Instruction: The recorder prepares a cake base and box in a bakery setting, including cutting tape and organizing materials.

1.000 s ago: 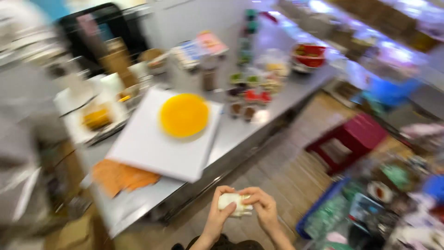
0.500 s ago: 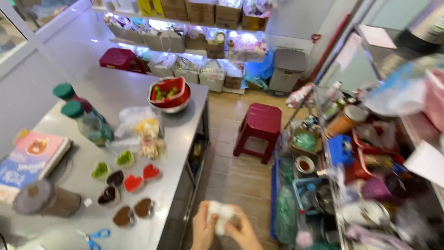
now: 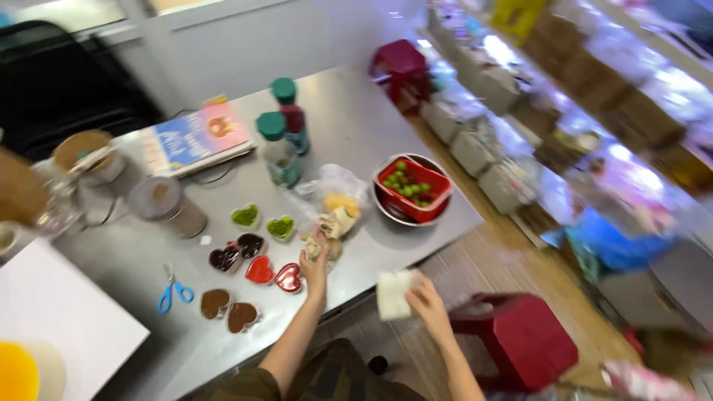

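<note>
Since the earlier frames the two hands have come apart: they were pressed together around one pale lump below the counter edge, and now the left hand (image 3: 315,261) reaches up over the counter (image 3: 356,126) while the right hand (image 3: 426,300) stays low with the pale piece. At about 8 o'clock in the view a white cutting board (image 3: 56,312) lies on the counter with a yellow round thing (image 3: 16,371) at its lower corner. To its right lie blue-handled scissors (image 3: 172,291), and past them a cluster of heart-shaped moulds (image 3: 249,260), green ones at the top, dark and red ones lower down. Above these, toward 11 o'clock, stand a lidded grey jar (image 3: 165,204) and a colourful booklet (image 3: 199,137), with two green-capped bottles (image 3: 279,145) just right of it. The left hand is raised at the centre, its fingers (image 3: 312,243) closed lightly on a small pale scrap just below a crumpled clear plastic bag (image 3: 334,194) that holds yellowish pieces. The right hand, at about 5 o'clock off the counter edge, has its fingers clamped on a whitish folded piece (image 3: 394,293), blurred, perhaps paper or dough. Right of the bag, at 1 o'clock from the left hand, a metal bowl (image 3: 392,214) carries a red basket (image 3: 413,189) of green grapes. Lower right, on the floor, stands a dark red stool (image 3: 523,341).
</note>
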